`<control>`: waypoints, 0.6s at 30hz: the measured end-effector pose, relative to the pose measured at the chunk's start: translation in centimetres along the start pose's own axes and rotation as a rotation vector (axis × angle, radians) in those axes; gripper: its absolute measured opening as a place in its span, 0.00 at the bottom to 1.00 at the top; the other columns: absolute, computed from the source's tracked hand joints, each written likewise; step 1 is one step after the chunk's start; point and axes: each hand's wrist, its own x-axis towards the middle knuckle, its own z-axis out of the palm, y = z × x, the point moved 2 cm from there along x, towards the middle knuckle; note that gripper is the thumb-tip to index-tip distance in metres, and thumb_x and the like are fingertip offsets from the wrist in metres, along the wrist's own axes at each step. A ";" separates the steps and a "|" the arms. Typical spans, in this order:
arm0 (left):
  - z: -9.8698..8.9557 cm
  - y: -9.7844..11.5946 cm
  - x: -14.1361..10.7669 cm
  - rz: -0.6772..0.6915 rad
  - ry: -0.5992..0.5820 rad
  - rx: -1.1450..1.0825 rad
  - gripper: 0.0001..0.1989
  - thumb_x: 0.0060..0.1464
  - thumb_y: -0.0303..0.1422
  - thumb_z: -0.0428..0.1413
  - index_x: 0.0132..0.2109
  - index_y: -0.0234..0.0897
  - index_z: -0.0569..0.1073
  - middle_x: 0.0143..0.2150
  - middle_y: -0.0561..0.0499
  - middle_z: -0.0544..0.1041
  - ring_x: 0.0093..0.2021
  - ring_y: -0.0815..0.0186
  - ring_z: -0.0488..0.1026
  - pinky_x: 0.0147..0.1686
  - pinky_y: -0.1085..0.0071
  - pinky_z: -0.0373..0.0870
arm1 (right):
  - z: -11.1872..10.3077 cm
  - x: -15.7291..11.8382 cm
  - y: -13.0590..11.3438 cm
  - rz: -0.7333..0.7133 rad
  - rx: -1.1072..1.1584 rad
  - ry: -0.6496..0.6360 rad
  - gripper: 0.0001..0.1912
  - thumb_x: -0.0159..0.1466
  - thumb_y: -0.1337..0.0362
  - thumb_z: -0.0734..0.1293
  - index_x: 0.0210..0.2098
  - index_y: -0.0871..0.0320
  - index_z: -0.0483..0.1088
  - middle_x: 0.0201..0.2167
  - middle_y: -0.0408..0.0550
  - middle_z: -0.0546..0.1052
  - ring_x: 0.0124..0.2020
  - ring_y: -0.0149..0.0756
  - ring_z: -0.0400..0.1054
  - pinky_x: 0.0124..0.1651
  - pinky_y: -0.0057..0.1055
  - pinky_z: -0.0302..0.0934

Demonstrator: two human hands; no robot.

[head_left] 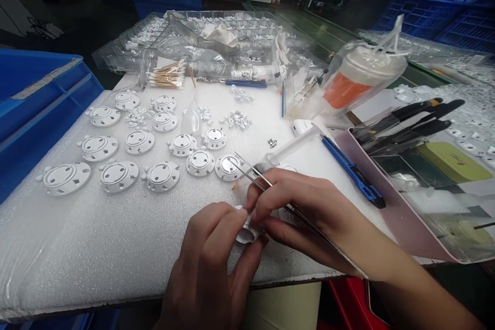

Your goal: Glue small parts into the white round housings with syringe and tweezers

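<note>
Near the front edge of the foam-covered table, my left hand (212, 252) pinches a small white plastic part (246, 234), mostly hidden by fingers. My right hand (297, 206) has metal tweezers (253, 180) in its grip, their tips pointing up and left, away from the part. Fingertips of the right hand also touch the white part. Beyond the hands, several round white discs (119, 175) with dark dots and small side pieces stand in loose rows. One such disc (229, 167) lies just past the tweezer tips.
Small white pieces (237, 119) lie in heaps, beside tiny metal bits (272, 143). A squeeze bottle (191, 118), cotton swabs (167, 75) and a bagged cup (359, 77) stand farther back. At right are a blue cutter knife (351, 172) and a pink tool box (394, 211); a blue crate (38, 113) borders the left.
</note>
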 end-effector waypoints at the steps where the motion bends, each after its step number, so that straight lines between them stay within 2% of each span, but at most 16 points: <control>1: 0.0 0.0 0.0 0.000 -0.002 0.004 0.23 0.53 0.19 0.61 0.54 0.26 0.64 0.50 0.45 0.70 0.53 0.68 0.69 0.57 0.77 0.66 | 0.0 0.0 0.0 0.002 0.005 0.005 0.04 0.67 0.70 0.66 0.41 0.56 0.69 0.39 0.44 0.74 0.41 0.32 0.69 0.43 0.29 0.63; 6: -0.1 0.2 -0.1 -0.010 0.009 0.019 0.23 0.53 0.19 0.62 0.54 0.26 0.65 0.49 0.44 0.70 0.53 0.67 0.70 0.55 0.76 0.68 | 0.0 0.1 -0.1 0.005 0.010 0.040 0.07 0.67 0.72 0.65 0.43 0.56 0.69 0.39 0.44 0.74 0.41 0.30 0.70 0.44 0.28 0.63; 11: 0.0 0.2 -0.1 -0.006 0.002 0.026 0.23 0.53 0.19 0.62 0.54 0.27 0.65 0.49 0.44 0.70 0.53 0.67 0.70 0.55 0.75 0.68 | 0.1 0.3 -0.1 0.033 0.026 0.020 0.05 0.65 0.69 0.67 0.41 0.56 0.70 0.40 0.46 0.74 0.42 0.35 0.70 0.44 0.30 0.64; 18: -0.1 0.2 -0.3 -0.011 0.015 -0.003 0.23 0.52 0.18 0.62 0.54 0.26 0.65 0.50 0.44 0.70 0.53 0.67 0.70 0.55 0.75 0.68 | -0.1 0.1 -0.4 0.034 0.007 0.062 0.07 0.67 0.71 0.64 0.43 0.56 0.70 0.39 0.46 0.75 0.42 0.33 0.71 0.44 0.28 0.64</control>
